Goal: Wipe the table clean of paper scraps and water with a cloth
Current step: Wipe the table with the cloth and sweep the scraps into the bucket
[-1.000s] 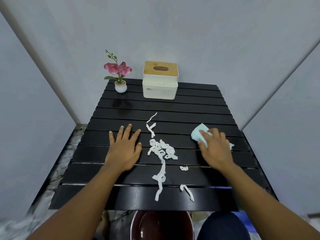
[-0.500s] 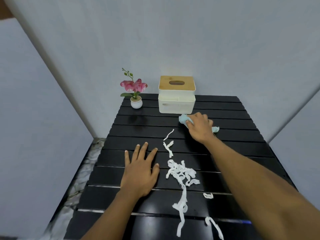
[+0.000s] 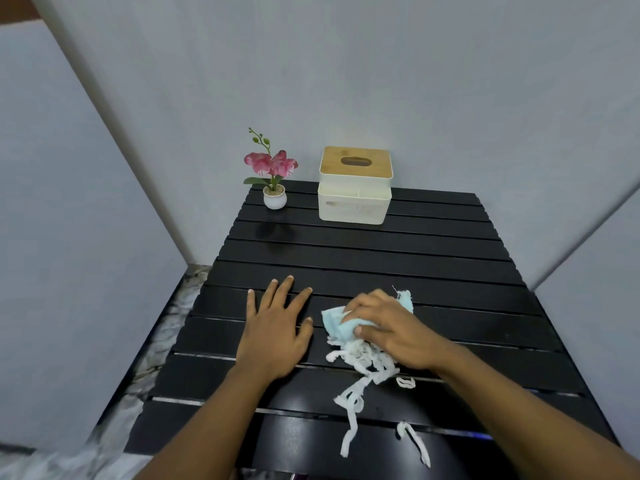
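Note:
A black slatted table (image 3: pixel 381 258) stands against a grey wall. My right hand (image 3: pixel 391 327) presses a light blue cloth (image 3: pixel 337 323) onto the table's middle, fingers closed over it. White paper scraps (image 3: pixel 363 362) are bunched just in front of the cloth and partly under my palm. A long strip (image 3: pixel 351 420) trails toward the near edge, with two small scraps (image 3: pixel 405 382) (image 3: pixel 414 441) to its right. My left hand (image 3: pixel 277 330) lies flat on the table to the left of the cloth, fingers spread, holding nothing. No water shows on the dark slats.
At the back of the table stand a white tissue box with a wooden lid (image 3: pixel 355 187) and a small white pot with a pink orchid (image 3: pixel 273 178). Grey walls close in behind and on both sides. A marbled floor (image 3: pixel 152 358) shows to the left.
My right hand has dragged the cloth from near the tissue box back toward me, bunching the upper scraps together. The left hand has stayed flat in its place.

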